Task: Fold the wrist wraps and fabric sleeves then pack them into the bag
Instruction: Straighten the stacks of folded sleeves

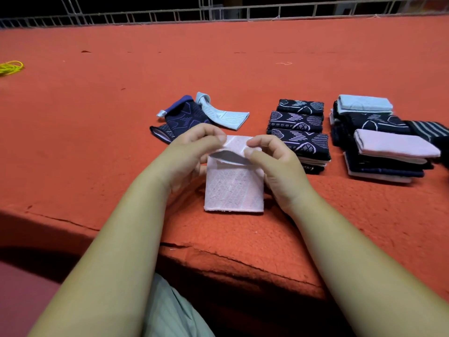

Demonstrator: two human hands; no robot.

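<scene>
A pale pink fabric sleeve (pixel 234 188) lies flat on the orange table (pixel 97 117) in front of me, its far end lifted and bent back toward me. My left hand (pixel 192 154) pinches that far edge on the left, and my right hand (pixel 274 161) pinches it on the right. Behind the hands lie an unfolded dark navy sleeve (pixel 179 117) and a light blue sleeve (pixel 223 115). To the right stand a stack of folded dark patterned sleeves (pixel 298 135) and a second stack (pixel 379 142) with a light blue one and a pink one on top.
Yellow cord (pixel 11 67) lies at the far left of the table. A white metal railing (pixel 218 13) runs along the table's far side. The table's front edge (pixel 218 259) is close to my body. No bag is in view.
</scene>
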